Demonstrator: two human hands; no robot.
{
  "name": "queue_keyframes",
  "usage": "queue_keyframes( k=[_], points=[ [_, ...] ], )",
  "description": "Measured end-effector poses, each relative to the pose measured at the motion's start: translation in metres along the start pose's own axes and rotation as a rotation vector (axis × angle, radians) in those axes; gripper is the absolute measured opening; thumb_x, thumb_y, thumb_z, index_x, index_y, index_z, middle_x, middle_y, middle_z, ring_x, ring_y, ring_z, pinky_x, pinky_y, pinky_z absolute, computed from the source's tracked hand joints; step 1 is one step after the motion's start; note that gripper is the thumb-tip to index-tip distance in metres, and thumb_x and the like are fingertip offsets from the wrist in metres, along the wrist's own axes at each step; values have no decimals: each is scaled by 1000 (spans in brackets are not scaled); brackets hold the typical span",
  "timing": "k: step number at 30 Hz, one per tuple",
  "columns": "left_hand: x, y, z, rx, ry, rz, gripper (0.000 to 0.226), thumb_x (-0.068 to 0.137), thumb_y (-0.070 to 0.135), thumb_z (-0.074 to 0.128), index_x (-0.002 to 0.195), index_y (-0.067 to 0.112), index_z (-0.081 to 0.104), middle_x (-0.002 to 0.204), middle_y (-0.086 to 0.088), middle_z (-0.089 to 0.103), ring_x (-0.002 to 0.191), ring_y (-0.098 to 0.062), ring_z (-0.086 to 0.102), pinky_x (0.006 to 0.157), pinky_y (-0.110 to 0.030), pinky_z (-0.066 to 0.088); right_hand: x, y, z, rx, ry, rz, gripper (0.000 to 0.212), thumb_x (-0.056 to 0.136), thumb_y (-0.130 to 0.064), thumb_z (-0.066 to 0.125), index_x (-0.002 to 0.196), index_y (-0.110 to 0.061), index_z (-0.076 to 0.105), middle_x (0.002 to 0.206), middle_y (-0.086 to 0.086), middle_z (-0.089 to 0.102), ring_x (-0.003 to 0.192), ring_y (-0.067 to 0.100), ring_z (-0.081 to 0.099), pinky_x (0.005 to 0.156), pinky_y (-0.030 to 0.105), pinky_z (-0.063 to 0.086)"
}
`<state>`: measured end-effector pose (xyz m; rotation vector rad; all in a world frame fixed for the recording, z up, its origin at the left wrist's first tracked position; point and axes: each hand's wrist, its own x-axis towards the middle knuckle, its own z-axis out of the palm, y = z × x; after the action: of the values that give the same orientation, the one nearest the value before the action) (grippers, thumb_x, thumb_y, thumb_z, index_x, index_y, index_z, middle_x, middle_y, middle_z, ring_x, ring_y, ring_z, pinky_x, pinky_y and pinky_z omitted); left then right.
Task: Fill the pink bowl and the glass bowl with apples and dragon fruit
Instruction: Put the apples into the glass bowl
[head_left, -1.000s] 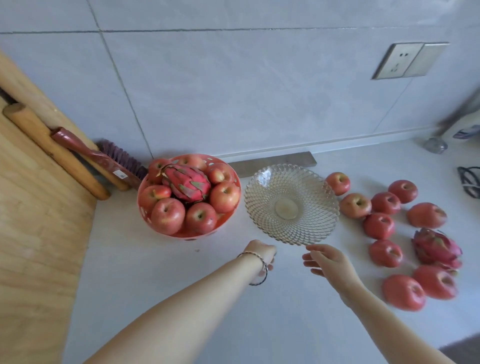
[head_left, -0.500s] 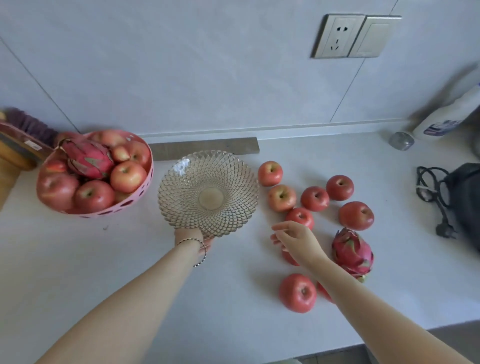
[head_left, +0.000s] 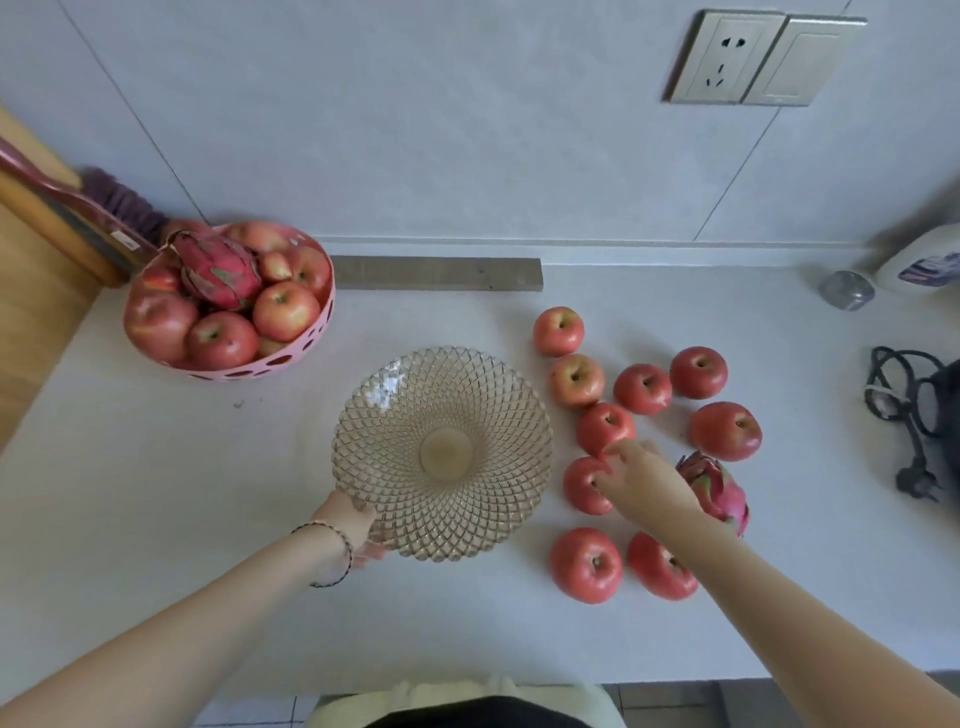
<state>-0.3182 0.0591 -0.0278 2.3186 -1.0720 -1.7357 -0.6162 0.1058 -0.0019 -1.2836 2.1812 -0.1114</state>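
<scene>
The pink bowl (head_left: 311, 340) stands at the back left, heaped with several apples and one dragon fruit (head_left: 221, 270). The patterned glass bowl (head_left: 395, 499) sits mid-counter with nothing in it. My left hand (head_left: 353, 525) grips its near left rim. Several loose apples lie to its right, among them one apple (head_left: 602, 426) and a lower apple (head_left: 582, 486). My right hand (head_left: 644, 480) reaches over these two, fingers spread and touching them. A second dragon fruit (head_left: 719, 488) lies just right of that hand, partly hidden by it.
A wooden board (head_left: 31, 291) and a brush (head_left: 119, 200) stand at the left. A grey strip (head_left: 436, 273) lies by the wall. A bottle (head_left: 919, 262), a small cap (head_left: 844, 291) and a black cable (head_left: 904, 400) sit at the right.
My left hand has closed on the glass bowl's rim and the bowl sits nearer to me. My right hand has reached further over the loose apples. The view has shifted right.
</scene>
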Motion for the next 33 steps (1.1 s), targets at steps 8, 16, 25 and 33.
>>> queue_keyframes(
  k=[8, 16, 25, 33],
  points=[
    [-18, 21, 0, 860, 326, 248, 79, 88, 32, 53, 144, 0, 8, 152, -20, 11, 141, -35, 15, 114, -42, 24, -4, -17, 36, -53, -8, 185, 72, 76, -49, 62, 133, -19, 30, 120, 11, 50, 108, 31, 56, 78, 37, 47],
    [-58, 44, 110, 1253, -78, 1230, 57, 78, 37, 61, 125, 11, 43, 132, -10, 42, 122, -30, 38, 103, -39, 31, -27, 4, 1, 286, 209, 151, 57, 68, -43, 70, 113, -19, 45, 97, 3, 63, 84, 23, 58, 71, 33, 49],
    [-47, 41, 160, 1454, -104, 1318, 86, 63, 39, 76, 132, 9, 33, 118, -15, 54, 105, -31, 53, 90, -37, 39, -40, 19, -23, 446, 271, 151, 63, 68, -35, 76, 121, -23, 45, 93, -4, 51, 85, 17, 52, 72, 28, 40],
    [-15, 65, 51, 728, 196, 1092, 79, 59, 40, 80, 126, 23, 42, 116, 3, 56, 107, -19, 53, 93, -37, 48, -34, -6, -3, 458, 195, 104, 64, 68, -36, 77, 122, -21, 46, 94, -1, 60, 86, 17, 57, 75, 26, 41]
  ],
)
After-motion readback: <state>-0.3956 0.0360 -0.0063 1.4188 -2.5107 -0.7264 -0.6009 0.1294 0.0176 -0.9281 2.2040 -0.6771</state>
